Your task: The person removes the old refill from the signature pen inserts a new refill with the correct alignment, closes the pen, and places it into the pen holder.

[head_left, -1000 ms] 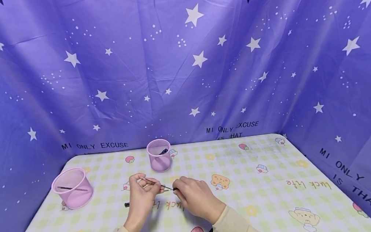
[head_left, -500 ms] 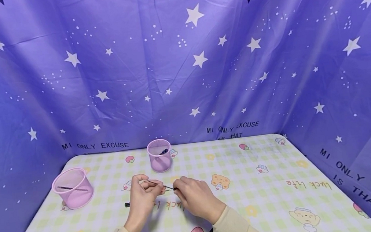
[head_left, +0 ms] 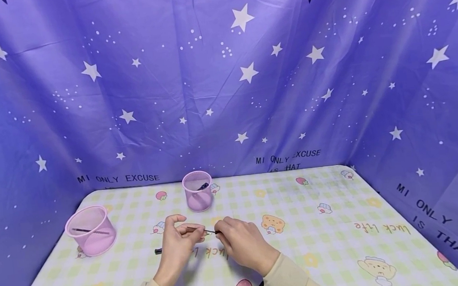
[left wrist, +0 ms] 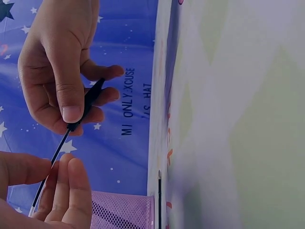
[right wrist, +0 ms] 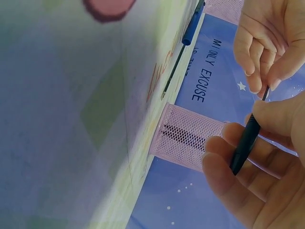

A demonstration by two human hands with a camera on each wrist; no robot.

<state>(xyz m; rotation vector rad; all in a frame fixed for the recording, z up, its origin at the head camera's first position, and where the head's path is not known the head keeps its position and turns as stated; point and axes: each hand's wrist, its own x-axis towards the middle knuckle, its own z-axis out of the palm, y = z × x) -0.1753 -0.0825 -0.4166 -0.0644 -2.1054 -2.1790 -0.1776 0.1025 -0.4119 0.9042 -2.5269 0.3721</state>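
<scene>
In the head view my left hand [head_left: 174, 245] and right hand [head_left: 241, 242] meet above the table. My left thumb and fingers pinch a thin dark pen refill [left wrist: 59, 148]. The right hand grips a short, tapered black pen barrel [right wrist: 245, 143] between thumb and fingers. The refill's end reaches the barrel's narrow end, and its junction is partly covered by the right fingertips. On the cloth below lies another pen part, a dark tube [right wrist: 193, 28] with a thin rod [right wrist: 174, 71] in line with it. Its black end [head_left: 158, 251] shows beside my left wrist.
A pink mesh pen cup [head_left: 94, 241] stands at the left with a dark stick inside. Another pink mesh cup [head_left: 199, 202] near the back edge holds a dark pen-like thing. A checked cloth [head_left: 328, 252] covers the table; a purple starry curtain [head_left: 216, 94] surrounds it.
My left fingers have shifted along the refill and the index finger stands off it. Less of the refill shows past the left hand. The right hand has hardly moved.
</scene>
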